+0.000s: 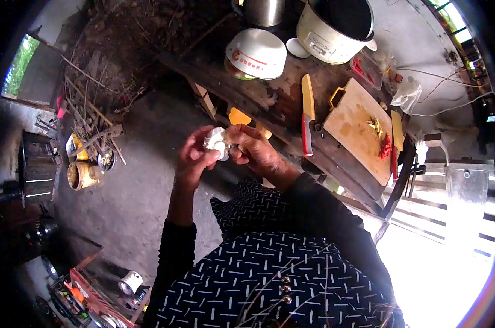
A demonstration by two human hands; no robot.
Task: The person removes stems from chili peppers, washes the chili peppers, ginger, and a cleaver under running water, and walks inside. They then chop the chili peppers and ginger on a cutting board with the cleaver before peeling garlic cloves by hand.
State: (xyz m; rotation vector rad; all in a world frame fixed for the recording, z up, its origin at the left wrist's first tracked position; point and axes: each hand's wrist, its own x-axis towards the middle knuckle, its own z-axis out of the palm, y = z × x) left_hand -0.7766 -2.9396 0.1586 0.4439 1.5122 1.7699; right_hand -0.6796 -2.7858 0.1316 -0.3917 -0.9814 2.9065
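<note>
In front of my body, above the floor, my left hand (193,156) is closed around a white, papery lump that looks like a garlic bulb (217,143). The thumb of that hand presses on the lower side of it. My right hand (256,151) pinches at the bulb's right edge with bent fingers, and its fingertips partly hide that side. Right of my hands, on the wooden table (280,104), lies a cutting board (352,126) bearing chopped red chili (386,147) and some yellowish-green pieces (376,127).
A large knife with a red handle (307,136) lies beside the board; another blade (397,131) rests at its right edge. Farther back stand a white enamel bowl (256,52), a cream pot (335,33) and a metal kettle (264,11). Sticks (92,115) and a bucket (81,176) are left.
</note>
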